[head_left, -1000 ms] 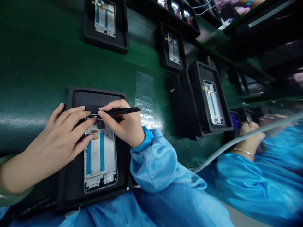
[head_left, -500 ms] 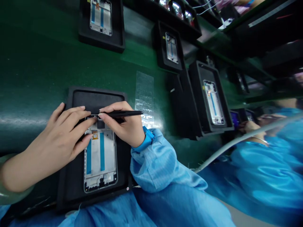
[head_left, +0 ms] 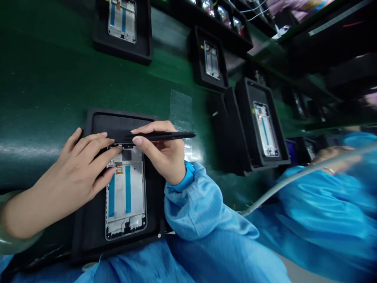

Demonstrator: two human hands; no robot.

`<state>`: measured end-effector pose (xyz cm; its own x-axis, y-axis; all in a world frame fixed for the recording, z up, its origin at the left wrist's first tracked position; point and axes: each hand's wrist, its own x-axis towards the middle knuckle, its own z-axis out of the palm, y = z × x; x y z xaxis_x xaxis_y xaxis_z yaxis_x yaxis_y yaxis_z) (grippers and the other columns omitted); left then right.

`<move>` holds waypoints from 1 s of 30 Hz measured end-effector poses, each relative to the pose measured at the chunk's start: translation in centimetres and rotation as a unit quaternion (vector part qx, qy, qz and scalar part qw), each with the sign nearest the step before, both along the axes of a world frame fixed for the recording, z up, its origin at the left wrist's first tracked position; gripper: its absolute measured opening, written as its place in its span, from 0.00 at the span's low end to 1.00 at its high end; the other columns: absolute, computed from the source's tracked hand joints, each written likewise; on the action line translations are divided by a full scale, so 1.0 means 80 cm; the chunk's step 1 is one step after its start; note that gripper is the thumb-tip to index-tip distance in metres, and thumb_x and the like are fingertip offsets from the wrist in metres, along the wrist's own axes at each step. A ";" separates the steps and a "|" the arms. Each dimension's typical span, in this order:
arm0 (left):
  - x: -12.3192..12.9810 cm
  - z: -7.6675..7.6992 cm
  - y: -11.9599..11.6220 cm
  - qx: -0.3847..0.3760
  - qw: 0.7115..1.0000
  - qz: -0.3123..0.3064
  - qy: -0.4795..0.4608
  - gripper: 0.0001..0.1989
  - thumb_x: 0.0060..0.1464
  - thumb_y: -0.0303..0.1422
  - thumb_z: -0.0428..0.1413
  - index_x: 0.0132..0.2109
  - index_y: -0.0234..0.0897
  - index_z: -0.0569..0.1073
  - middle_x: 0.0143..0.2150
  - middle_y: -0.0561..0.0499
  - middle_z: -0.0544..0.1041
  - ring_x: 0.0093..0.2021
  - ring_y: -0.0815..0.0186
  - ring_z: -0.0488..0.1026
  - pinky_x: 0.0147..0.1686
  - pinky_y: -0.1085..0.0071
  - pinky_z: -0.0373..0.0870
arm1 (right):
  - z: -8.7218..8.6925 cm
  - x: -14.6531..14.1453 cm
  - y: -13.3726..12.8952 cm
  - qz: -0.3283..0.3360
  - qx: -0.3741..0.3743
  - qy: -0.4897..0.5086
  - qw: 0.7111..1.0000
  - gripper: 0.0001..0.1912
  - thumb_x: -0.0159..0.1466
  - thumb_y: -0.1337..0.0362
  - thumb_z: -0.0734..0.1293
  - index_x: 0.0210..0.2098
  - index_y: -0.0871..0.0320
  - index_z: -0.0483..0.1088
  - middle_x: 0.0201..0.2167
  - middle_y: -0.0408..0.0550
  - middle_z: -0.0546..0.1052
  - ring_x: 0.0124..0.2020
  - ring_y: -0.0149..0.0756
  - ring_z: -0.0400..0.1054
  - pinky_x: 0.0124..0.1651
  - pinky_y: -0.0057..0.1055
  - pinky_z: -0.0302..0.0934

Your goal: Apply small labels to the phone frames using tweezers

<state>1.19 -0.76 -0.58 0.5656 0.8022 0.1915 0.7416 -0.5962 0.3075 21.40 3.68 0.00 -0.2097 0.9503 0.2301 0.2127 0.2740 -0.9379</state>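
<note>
Counter: a long green counter (head_left: 50,90) runs away from you, with more black trays (head_left: 262,125) along it and a clear film sheet (head_left: 181,110) just beside your tray.
Nearby: a co-worker's hand (head_left: 332,157) works off to the right, blurred.
Your tray: a black foam tray (head_left: 112,120) sits right in front of you.
Frame: the phone mid-frame (head_left: 126,196) lies flat in the tray, silver with two blue strips, its top edge under your fingers.
Left grip: your left grip (head_left: 73,177) is spread and not closed on anything, with fingertips pressing the frame's top end. Keep that pressure steady.
Right grip: your right grip (head_left: 161,157) pinches a black pen-like probe (head_left: 165,136) narrowly, like a pen.
Tip: it sits on a thin dark strip (head_left: 123,146) at the frame's top edge; keep it low and move gently.
Label: a small copper-coloured patch (head_left: 119,169) lies flat below.
</note>
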 end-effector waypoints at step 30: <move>0.001 -0.005 -0.001 0.000 1.000 0.007 0.001 0.20 0.61 0.35 0.46 0.58 0.35 0.63 0.57 0.40 0.68 0.62 0.50 0.60 0.61 0.43 0.51 | -0.005 -0.005 0.001 0.013 -0.048 -0.057 0.997 0.06 0.61 0.61 0.66 0.34 0.55 0.64 0.33 0.42 0.73 0.32 0.27 0.72 0.34 0.25 0.68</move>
<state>1.24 -0.85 -0.99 0.5552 0.8094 0.1912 0.7498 -0.5866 0.3061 20.97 3.78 -0.42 -0.2535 0.9609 0.1114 0.3134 0.1905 -0.9303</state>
